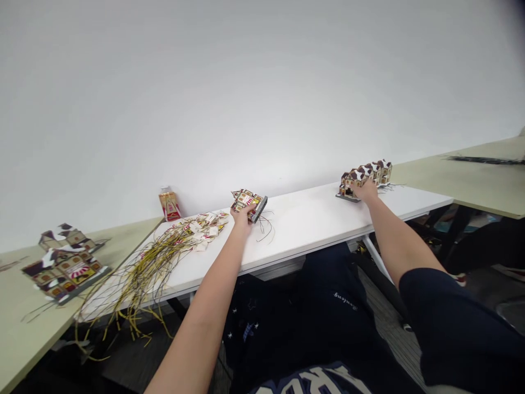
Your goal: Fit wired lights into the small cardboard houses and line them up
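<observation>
My left hand is closed around a miniature house with a striped awning and a dark base. The house is tilted on its side above the white table, and thin dark wires hang from it. Over to the right, my right hand grips the near side of a model house at the front end of a row. More snow-roofed model houses stand close behind it. My right fingertips are partly hidden against the house.
A bundle of yellow-and-black wires with white tags spreads across the white table and over its edge. A red-gold carton stands by the wall. More model houses sit on the left table; dark strands lie far right.
</observation>
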Available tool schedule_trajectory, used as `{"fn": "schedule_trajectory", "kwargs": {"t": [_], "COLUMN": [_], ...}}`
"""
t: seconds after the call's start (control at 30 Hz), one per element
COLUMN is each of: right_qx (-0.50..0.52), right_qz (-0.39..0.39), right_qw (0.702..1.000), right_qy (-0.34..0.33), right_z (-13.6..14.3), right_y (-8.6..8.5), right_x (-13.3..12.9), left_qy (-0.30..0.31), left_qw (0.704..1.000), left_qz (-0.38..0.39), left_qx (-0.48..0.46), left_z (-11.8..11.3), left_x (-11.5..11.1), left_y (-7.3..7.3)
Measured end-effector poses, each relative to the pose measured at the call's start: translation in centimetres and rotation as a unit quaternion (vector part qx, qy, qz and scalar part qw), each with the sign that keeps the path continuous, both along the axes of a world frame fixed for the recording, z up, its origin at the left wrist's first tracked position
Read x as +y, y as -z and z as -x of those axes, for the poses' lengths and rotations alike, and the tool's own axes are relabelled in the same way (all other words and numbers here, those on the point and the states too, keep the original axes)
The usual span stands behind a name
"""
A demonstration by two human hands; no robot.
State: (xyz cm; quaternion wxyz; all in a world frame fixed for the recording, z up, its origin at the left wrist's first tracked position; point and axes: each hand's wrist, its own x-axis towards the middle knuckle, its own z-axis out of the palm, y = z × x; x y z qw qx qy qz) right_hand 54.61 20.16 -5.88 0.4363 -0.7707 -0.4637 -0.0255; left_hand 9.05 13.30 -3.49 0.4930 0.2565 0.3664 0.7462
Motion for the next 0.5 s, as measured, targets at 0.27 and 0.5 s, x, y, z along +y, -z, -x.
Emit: {"fn": "schedule_trajectory", "kwargs": {"t": [0.27,0.5], "right_qx": [0.014,-0.026], "right_qz": [0.027,0.048], "right_qw": [0.999,0.998], "right_qy": [0.010,-0.008], "right_z": [1.4,2.8], "right_y": [-0.8,-1.0], "right_x": [-0.8,-0.9], "left_qy": [0.010,0.012], "left_qw": [1.000,1.000], "left_qz": [-0.003,-0.002], "left_qx": [0.001,0.001], "left_z": [0.0,0.0], "left_x": [0.2,0.4], "left_y": [0.1,0.2]}}
